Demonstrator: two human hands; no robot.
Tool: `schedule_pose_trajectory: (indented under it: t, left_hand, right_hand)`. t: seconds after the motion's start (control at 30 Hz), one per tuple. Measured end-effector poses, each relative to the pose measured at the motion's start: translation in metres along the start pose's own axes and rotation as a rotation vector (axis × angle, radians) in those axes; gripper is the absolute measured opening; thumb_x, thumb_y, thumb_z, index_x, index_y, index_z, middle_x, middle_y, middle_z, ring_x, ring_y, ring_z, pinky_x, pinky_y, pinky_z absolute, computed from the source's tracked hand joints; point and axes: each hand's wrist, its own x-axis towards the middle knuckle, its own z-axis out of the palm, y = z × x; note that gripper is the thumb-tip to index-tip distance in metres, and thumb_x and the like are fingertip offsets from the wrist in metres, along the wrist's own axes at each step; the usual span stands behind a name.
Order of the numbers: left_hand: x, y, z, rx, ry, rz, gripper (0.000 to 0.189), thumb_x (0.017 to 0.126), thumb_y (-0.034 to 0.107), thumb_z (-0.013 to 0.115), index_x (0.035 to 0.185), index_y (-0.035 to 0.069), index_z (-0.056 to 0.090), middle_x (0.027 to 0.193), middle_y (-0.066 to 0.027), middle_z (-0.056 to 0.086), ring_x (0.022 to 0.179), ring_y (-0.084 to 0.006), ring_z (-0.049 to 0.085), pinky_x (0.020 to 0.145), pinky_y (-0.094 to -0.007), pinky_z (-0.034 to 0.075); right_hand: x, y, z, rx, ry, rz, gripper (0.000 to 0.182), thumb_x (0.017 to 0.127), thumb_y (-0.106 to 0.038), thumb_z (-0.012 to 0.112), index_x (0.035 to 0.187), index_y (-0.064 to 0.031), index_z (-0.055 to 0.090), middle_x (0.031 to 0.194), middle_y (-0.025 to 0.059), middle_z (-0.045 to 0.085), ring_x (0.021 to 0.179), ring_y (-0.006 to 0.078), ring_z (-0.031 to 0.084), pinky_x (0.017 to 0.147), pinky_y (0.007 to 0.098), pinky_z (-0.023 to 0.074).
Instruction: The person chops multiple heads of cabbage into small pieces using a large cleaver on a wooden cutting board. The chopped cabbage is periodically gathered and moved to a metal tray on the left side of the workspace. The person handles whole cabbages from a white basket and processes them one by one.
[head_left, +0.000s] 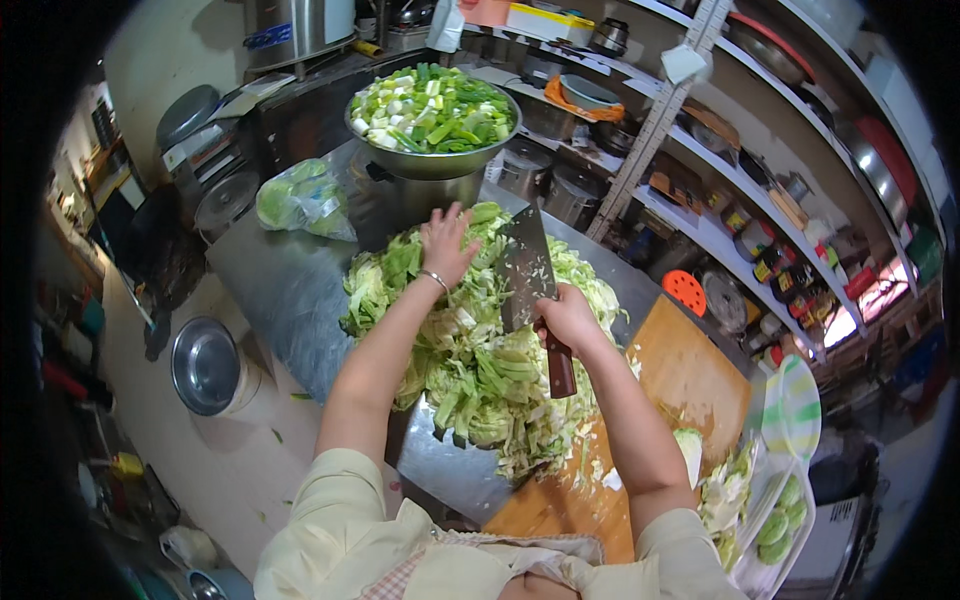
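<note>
A large heap of chopped cabbage (487, 375) covers the middle of the steel table (281, 300) and spills onto a wooden cutting board (686, 375). My left hand (448, 244), with a bracelet at the wrist, rests on the far side of the heap, fingers spread. In my right hand (570, 319) is the wooden handle of a cleaver (527, 262). Its broad blade lies against the heap, with cabbage shreds stuck to it. Beyond my hands, a metal basin (442, 161) full of cut scallions sits on top of a metal pot (439, 196).
A plastic bag of green vegetables (306, 199) lies on the table's far left. To the right, a white plastic tub (787, 540) holds small green cabbages beside a striped basket (793, 409). Shelves (720, 232) with pots and jars line the right. A bucket (214, 367) stands on the floor.
</note>
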Motion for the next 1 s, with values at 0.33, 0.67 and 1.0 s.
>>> schedule_pose_trajectory:
  t: [0.33, 0.67, 1.0]
  left_hand:
    - [-0.041, 0.036, -0.012, 0.256, 0.131, 0.32, 0.041, 0.079, 0.013, 0.05, 0.12, 0.009, 0.045, 0.132, -0.0092, 0.035, 0.124, -0.0329, 0.026, 0.101, -0.0492, 0.018]
    - [-0.418, 0.32, -0.005, -0.633, -0.727, 1.076, 0.034, 0.077, 0.023, 0.049, 0.107, 0.007, 0.052, 0.118, -0.0134, 0.048, 0.112, -0.0316, 0.041, 0.097, -0.0457, 0.027]
    - [-0.354, 0.333, 0.045, -0.113, -0.817, 0.783, 0.018, 0.072, 0.01, 0.047, 0.088, 0.008, 0.056, 0.094, -0.0091, 0.056, 0.093, -0.0248, 0.051, 0.08, -0.0398, 0.04]
  right_hand:
    - [-0.127, 0.112, -0.073, -0.052, 0.253, -0.196, 0.015, 0.08, -0.008, 0.051, 0.093, -0.001, 0.051, 0.057, 0.0035, 0.051, 0.039, 0.0087, 0.047, 0.037, 0.0232, 0.0393]
    - [-0.34, 0.255, -0.166, 0.245, 0.539, 0.138, 0.012, 0.078, -0.003, 0.049, 0.09, 0.001, 0.049, 0.054, 0.0048, 0.05, 0.038, 0.0109, 0.046, 0.035, 0.0248, 0.0371]
    - [-0.482, 0.351, -0.238, 0.221, 0.59, 0.199, 0.007, 0.077, -0.002, 0.048, 0.082, 0.0021, 0.051, 0.053, 0.0047, 0.05, 0.039, 0.0112, 0.048, 0.037, 0.0252, 0.0379]
